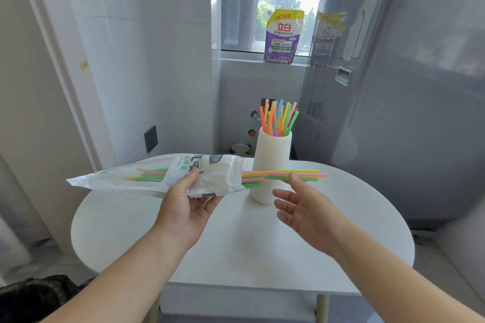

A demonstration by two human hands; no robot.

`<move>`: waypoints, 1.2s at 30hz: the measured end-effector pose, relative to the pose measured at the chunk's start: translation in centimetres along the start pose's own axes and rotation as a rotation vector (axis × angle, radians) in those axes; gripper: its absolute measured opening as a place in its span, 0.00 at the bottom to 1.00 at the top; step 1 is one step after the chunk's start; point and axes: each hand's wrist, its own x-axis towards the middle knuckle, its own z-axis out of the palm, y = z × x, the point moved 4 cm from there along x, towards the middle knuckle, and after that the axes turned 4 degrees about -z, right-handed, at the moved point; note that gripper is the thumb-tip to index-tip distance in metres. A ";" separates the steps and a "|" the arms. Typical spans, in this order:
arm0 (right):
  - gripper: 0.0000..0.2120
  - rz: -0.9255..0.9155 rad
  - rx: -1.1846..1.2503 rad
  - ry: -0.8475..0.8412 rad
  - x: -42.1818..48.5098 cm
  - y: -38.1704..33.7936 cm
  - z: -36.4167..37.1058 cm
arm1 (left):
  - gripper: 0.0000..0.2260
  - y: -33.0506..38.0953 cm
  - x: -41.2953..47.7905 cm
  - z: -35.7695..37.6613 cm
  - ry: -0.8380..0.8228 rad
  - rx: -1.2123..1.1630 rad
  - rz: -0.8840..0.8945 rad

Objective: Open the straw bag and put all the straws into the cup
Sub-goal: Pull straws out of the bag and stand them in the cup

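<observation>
My left hand [187, 200] grips the white plastic straw bag [147, 177] and holds it level above the table, mouth pointing right. Several coloured straws [283, 175] stick out of the mouth, pink, yellow, orange and green; others still show through the bag's clear part. My right hand [307, 207] is open, palm up, just under the jutting straws, with the thumb tip close to or touching them. Behind them stands a tall white ribbed cup [271, 162] on the round white table [236, 244], with several straws in the cup [278, 119] standing upright.
A grey washing machine [406, 99] rises close on the right of the table. A purple detergent pouch [282, 37] sits on the window sill behind. A white wall with a dark socket [151, 138] is on the left. A black bag [34, 299] lies at bottom left.
</observation>
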 end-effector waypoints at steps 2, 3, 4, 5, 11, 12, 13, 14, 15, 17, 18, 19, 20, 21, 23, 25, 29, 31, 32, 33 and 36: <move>0.20 -0.020 0.036 0.026 0.1 0.3 0.7 | 0.09 -0.2 0.0 0.1 -0.003 0.004 -0.007; 0.20 -0.042 0.063 0.038 0.2 0.2 1.0 | 0.09 -0.3 -0.1 0.2 -0.003 0.007 -0.010; 0.19 -0.071 0.097 0.047 0.3 0.1 1.4 | 0.09 -0.5 -0.1 0.3 -0.002 0.008 -0.013; 0.18 -0.102 0.140 0.060 0.4 0.0 1.8 | 0.09 -0.6 -0.1 0.3 -0.001 0.009 -0.015; 0.12 -0.186 0.227 0.188 1.0 -0.6 2.0 | 0.10 -0.9 -0.1 0.3 0.007 0.011 -0.015; 0.12 -0.200 0.212 0.210 1.1 -1.0 1.7 | 0.10 -0.8 0.0 0.3 0.009 0.012 -0.014; 0.11 -0.217 0.186 0.233 1.2 -1.3 1.3 | 0.11 -0.8 0.0 0.2 0.011 0.013 -0.011; 0.11 -0.239 0.146 0.255 1.3 -1.7 0.9 | 0.12 -0.7 0.0 0.1 0.010 0.014 -0.007; 0.11 -0.266 0.097 0.273 1.3 -2.1 0.5 | 0.12 -0.6 0.1 0.0 0.012 0.013 -0.001; 0.12 -0.315 0.013 0.279 1.2 -2.9 0.1 | 0.13 -0.5 0.1 -0.1 0.022 0.013 0.006; 0.12 -0.335 -0.021 0.269 1.1 -3.3 0.0 | 0.13 -0.5 0.2 -0.2 0.027 0.009 0.007; 0.13 -0.356 -0.056 0.258 1.1 -3.8 0.0 | 0.13 -0.4 0.2 -0.2 0.031 0.004 0.006; 0.13 -0.378 -0.091 0.249 1.0 -4.4 -0.1 | 0.13 -0.4 0.3 -0.2 0.034 -0.001 0.006; 0.13 -0.402 -0.121 0.242 0.8 -5.2 -0.3 | 0.12 -0.4 0.3 -0.1 0.036 -0.007 0.006; 0.13 -0.454 -0.172 0.232 0.3 -7.0 -0.4 | 0.12 -0.3 0.3 -0.1 0.037 -0.023 0.010; 0.13 -0.508 -0.226 0.214 -0.4 -8.9 -0.4 | 0.11 -0.1 0.3 -0.2 0.040 -0.032 0.018; 0.13 -0.597 -0.343 0.220 -2.0 -12.2 -0.4 | 0.08 0.3 0.5 -0.4 0.052 -0.048 0.024; 0.13 -0.635 -0.420 0.236 -2.8 -13.5 -0.4 | 0.07 0.4 0.6 -0.4 0.059 -0.060 0.023; 0.12 -0.652 -0.454 0.240 -3.1 -13.9 -0.4 | 0.07 0.5 0.7 -0.5 0.062 -0.063 0.021; 0.11 -0.665 -0.479 0.242 -3.3 -14.3 -0.4 | 0.07 0.5 0.7 -0.5 0.065 -0.066 0.018; 0.10 -0.678 -0.531 0.251 -3.6 -14.5 -0.4 | 0.06 0.4 0.7 -0.5 0.074 -0.076 0.012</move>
